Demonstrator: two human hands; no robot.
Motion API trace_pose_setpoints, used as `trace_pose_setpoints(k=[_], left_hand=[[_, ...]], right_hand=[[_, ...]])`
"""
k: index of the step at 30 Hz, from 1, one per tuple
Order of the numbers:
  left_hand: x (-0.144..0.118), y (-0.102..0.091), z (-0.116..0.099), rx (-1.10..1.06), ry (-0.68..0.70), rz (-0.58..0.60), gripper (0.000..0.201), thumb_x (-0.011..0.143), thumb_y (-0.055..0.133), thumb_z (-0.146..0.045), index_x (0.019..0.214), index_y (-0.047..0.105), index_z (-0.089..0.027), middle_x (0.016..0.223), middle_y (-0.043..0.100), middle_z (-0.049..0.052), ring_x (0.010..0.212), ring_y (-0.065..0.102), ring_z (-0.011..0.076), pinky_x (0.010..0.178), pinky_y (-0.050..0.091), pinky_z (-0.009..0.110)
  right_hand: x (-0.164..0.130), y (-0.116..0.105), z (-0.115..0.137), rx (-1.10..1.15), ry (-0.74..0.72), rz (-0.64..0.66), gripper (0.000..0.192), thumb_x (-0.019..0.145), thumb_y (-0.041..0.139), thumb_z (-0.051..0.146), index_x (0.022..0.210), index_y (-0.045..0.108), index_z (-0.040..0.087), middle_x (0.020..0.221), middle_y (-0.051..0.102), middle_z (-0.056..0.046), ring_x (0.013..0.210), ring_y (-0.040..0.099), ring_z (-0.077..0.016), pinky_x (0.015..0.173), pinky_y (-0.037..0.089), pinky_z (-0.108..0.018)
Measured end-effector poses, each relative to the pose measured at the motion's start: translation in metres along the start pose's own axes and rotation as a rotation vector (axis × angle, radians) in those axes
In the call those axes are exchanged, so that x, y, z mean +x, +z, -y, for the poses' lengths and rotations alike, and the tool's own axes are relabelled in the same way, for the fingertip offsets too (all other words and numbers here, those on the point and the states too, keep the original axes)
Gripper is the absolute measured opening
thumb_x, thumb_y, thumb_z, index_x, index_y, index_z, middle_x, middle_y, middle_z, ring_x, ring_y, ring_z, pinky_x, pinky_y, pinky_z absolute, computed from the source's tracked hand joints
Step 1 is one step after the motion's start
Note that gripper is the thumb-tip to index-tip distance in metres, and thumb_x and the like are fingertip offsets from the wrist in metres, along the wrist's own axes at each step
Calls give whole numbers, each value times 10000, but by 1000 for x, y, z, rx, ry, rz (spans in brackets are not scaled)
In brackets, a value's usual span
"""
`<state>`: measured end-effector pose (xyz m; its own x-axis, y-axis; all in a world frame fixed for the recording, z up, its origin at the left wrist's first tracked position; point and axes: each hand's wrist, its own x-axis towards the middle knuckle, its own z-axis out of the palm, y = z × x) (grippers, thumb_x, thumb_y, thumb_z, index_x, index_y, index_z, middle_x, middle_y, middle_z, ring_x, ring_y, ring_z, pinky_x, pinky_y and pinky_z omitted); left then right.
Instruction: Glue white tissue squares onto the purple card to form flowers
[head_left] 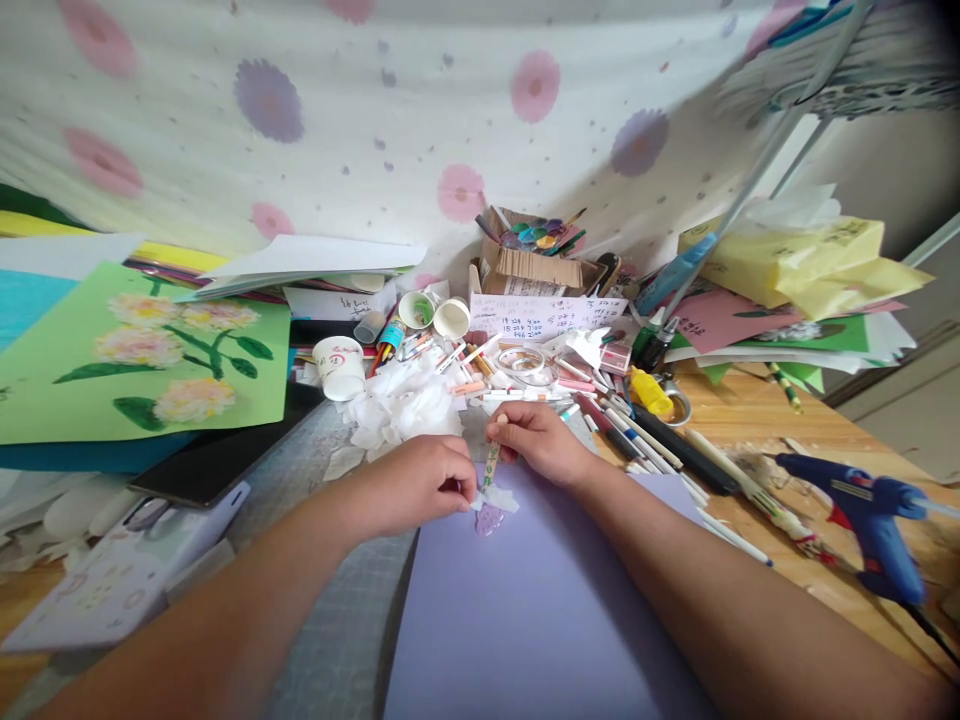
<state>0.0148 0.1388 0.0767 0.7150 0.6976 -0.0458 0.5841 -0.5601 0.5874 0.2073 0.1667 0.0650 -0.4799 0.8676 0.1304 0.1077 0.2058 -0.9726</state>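
Desk [757, 420] crowded with craft clutter, purple sheet [540, 600] spread at near centre. Green flower picture [142, 350] far left, blue glue gun [862, 520] far right, well apart from both hands. White tissue heap [401, 405] just beyond left hand [420, 485], paper cup [339, 367] behind it. Left hand closed in a pinch on small white paper piece [501, 500] at sheet's far edge. Right hand [536, 440] closed around thin stick [491, 465], held upright-tilted, lower end meeting paper piece between both hands. Small purple shape [489, 520] touching beneath.
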Motion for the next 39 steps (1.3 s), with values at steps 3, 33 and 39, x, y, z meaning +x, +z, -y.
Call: trace_pose_setpoints(k=[3, 33, 39], left_hand=[[1, 1, -3, -6, -21, -5, 119, 722, 612, -95, 724, 693, -182, 823, 587, -7, 758, 568, 116, 703, 409, 213], [6, 12, 0, 76, -3, -86, 125, 749, 542, -119, 714, 639, -188, 802, 587, -14, 722, 549, 111, 647, 383, 201], [7, 12, -1, 93, -25, -92, 109, 754, 545, -134, 711, 631, -185, 809, 587, -10, 703, 543, 114, 636, 382, 209]], right_hand=[[0, -1, 2, 25, -33, -78, 268, 770, 562, 361, 586, 480, 185, 475, 470, 50, 452, 411, -87, 479, 332, -223], [2, 1, -4, 20, 66, 143, 311, 765, 590, 432, 611, 501, 177, 454, 476, 61, 440, 389, -82, 479, 310, -225], [2, 2, -4, 29, 87, 140, 309, 756, 610, 405, 578, 506, 175, 434, 496, 58, 425, 412, -83, 466, 319, -221]])
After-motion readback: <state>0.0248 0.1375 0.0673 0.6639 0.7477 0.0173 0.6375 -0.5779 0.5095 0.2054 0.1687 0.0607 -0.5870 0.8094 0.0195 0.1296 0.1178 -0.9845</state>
